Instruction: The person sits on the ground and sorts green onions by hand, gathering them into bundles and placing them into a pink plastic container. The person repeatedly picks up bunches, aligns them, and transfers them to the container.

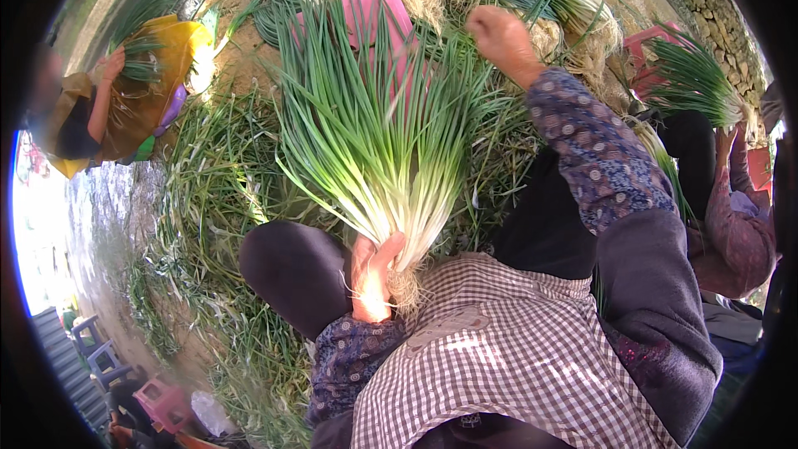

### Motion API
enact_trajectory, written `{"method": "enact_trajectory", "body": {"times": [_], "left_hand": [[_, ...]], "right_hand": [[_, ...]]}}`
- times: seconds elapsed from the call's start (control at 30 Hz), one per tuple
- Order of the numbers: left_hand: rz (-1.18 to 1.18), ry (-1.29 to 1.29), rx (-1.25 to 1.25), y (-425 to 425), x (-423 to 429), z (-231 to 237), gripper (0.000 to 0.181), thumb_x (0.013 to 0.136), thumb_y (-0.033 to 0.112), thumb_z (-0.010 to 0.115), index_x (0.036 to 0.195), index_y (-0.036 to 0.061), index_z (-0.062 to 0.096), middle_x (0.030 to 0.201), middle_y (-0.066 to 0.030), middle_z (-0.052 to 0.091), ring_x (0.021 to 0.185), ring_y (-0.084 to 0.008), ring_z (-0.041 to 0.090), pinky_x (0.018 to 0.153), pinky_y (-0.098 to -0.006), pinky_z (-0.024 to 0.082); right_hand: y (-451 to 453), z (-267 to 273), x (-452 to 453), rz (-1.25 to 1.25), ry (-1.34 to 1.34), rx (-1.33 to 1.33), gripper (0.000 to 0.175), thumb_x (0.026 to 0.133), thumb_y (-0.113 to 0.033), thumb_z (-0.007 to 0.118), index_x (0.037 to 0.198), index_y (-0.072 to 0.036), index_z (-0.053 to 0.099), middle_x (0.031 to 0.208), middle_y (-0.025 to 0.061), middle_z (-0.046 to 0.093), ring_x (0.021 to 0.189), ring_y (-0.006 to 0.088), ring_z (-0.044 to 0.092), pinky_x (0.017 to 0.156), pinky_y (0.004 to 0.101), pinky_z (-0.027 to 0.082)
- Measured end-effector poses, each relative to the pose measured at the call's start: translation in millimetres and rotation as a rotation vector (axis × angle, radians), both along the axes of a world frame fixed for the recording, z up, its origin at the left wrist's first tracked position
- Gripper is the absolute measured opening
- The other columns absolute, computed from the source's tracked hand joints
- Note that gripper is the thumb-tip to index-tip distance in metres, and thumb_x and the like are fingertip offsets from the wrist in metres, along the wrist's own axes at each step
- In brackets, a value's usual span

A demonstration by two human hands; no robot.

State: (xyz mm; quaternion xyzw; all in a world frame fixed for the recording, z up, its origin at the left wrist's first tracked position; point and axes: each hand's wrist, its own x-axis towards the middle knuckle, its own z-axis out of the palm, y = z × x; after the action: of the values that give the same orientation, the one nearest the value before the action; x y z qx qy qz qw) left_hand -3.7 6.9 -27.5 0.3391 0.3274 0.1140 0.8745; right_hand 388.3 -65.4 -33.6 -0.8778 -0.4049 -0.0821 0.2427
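My left hand (373,274) is shut around the white stems of a big bunch of green onions (386,162), just above the stringy roots (405,290). Its green leaves fan out away from me, over a pink plastic stool (377,12) that is partly hidden behind them. My right hand (502,40) is raised beyond the bunch to the right, its fingers curled and slightly blurred. Whether anything thin is inside that hand I cannot tell. Close to it lie rooted green onion bundles (583,3).
Loose onion leaves (218,199) litter the ground. At left, a person in a yellow apron (168,43) handles onions; at right, another person holds a bunch (698,84). A pink stool (163,404) and blue stools (103,358) stand lower left. A stone wall (711,19) runs upper right.
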Motion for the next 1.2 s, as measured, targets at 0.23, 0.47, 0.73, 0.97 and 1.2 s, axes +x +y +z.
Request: {"method": "enact_trajectory", "body": {"times": [0.23,0.47,0.73,0.97,1.2], "left_hand": [[-0.045,0.002,0.012,-2.9,4.0,4.9,0.058,0.09,0.009,0.063,0.142,-0.0013,0.042,0.133,-0.015,0.058,0.118,-0.025,0.059,0.103,-0.0372,0.046],[-0.017,0.057,0.025,-4.0,4.3,4.4,0.058,0.09,0.012,0.065,0.141,-0.0027,0.044,0.131,-0.0122,0.059,0.116,-0.021,0.058,0.101,-0.0334,0.044],[-0.015,0.011,0.081,-5.8,2.5,5.1,0.054,0.092,0.014,0.065,0.139,-0.0027,0.046,0.131,-0.0113,0.059,0.116,-0.0189,0.057,0.101,-0.032,0.043],[-0.052,0.041,0.067,-4.6,3.4,6.9,0.052,0.091,0.015,0.067,0.136,-0.0027,0.048,0.127,-0.0115,0.061,0.112,-0.0177,0.059,0.099,-0.0318,0.045],[-0.055,0.026,0.078,-4.3,4.1,4.8,0.054,0.09,0.01,0.064,0.14,0.0006,0.045,0.128,-0.0114,0.06,0.113,-0.0197,0.06,0.098,-0.0329,0.046]], "right_hand": [[-56.7,-6.3,11.6,-0.244,-0.129,-0.293,0.022,0.088,-0.017,0.064,0.105,-0.004,0.065,0.099,0.0165,0.064,0.087,0.0292,0.068,0.073,0.04,0.058],[74.7,14.0,-133.6,0.684,0.131,0.233,0.03,0.091,-0.024,0.067,0.114,-0.004,0.064,0.102,0.0136,0.065,0.09,0.0315,0.065,0.077,0.04,0.056],[45.9,22.6,-129.1,0.378,0.072,-0.035,0.041,0.077,-0.022,0.068,0.111,-0.001,0.058,0.095,0.0144,0.062,0.088,0.0356,0.064,0.076,0.0445,0.053],[60.5,24.0,-142.8,0.475,0.121,0.131,0.027,0.08,-0.025,0.068,0.095,-0.002,0.064,0.089,0.0144,0.06,0.078,0.0358,0.065,0.07,0.0467,0.053],[69.0,0.4,-137.3,0.47,-0.092,0.134,0.017,0.086,-0.021,0.065,0.083,-0.004,0.061,0.081,0.0125,0.059,0.069,0.0333,0.062,0.062,0.0432,0.053]]}}
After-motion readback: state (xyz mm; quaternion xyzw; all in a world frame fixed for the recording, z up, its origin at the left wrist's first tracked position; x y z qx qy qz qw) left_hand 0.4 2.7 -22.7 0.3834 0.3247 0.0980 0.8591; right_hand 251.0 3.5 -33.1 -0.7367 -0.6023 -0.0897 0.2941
